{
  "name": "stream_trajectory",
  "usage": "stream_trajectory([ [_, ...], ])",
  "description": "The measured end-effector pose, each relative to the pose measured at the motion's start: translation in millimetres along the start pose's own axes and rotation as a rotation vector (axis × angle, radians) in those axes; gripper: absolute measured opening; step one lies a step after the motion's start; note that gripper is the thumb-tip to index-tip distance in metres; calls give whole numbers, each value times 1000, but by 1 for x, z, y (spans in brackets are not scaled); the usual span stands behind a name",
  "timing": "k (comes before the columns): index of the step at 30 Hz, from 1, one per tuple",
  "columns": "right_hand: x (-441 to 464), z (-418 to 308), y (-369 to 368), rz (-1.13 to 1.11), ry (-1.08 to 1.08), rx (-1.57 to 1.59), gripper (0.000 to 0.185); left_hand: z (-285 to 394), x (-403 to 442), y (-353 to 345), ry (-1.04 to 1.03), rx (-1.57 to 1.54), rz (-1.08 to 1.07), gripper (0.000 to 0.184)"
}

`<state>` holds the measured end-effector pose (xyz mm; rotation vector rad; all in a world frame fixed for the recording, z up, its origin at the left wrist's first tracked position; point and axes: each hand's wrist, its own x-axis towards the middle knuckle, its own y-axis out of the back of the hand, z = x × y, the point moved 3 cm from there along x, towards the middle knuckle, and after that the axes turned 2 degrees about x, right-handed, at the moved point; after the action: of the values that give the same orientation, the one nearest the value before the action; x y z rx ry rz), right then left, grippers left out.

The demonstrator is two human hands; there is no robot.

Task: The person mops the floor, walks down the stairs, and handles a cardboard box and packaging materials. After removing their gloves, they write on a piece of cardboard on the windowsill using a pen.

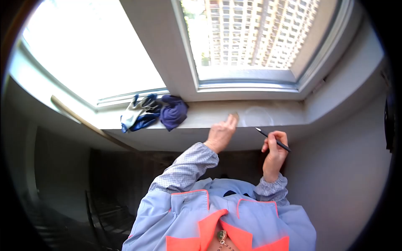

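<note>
My left hand (221, 133) reaches onto the window sill (211, 115), fingers closed on a small, flat beige-green piece (236, 116) that is blurred and partly covered. My right hand (275, 154) is in front of the sill's edge, gripping a slim black pen-like tool (274, 140). Its pale pointed tip slants up and left toward the sill. Between the two hands, pale curved smears (258, 116) show on the sill. Left of my left hand lie a purple cloth (173, 112) and, touching it, a pair of white-and-blue work gloves (141, 113).
A window (251, 37) with tall buildings outside rises behind the sill. A long wooden stick (83, 121) leans at the left end. A wall (335, 167) closes off the right side, and the lower left is dark.
</note>
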<state>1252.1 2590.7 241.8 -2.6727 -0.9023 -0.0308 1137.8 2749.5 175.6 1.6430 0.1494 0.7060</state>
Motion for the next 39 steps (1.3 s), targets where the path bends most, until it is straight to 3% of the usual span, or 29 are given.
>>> stream_trajectory([
  [3,1,-4,-2,-15,44,-95,17,2,-9,18,-58,-154,130,23],
  [6,0,-7,-10,-111,105,-242,30,-7,-15,49,213,-528,423,15],
  [8,2,9,-23,-179,37,-198,23,-21,-21,41,555,-1099,497,14],
  [11,1,23,-54,-289,-37,-132,19,-24,-35,50,1023,-1896,331,16],
  [15,1,49,-91,-315,-76,-53,23,-19,-48,46,1139,-2104,314,19],
  [19,8,68,-106,-284,-22,-92,20,-15,-61,40,1176,-2075,248,19],
  [22,29,80,-112,-342,94,-214,16,-26,-73,38,1060,-1799,21,16],
  [25,53,73,-115,-498,194,-433,16,-48,-86,34,583,-854,400,13],
  [26,62,77,-116,-565,250,-499,15,-49,-81,56,533,-731,377,16],
  [33,78,89,-127,-779,527,-654,13,-59,-47,36,124,-339,234,25],
  [39,66,75,-117,-630,738,-668,20,-65,-44,12,114,-258,117,26],
])
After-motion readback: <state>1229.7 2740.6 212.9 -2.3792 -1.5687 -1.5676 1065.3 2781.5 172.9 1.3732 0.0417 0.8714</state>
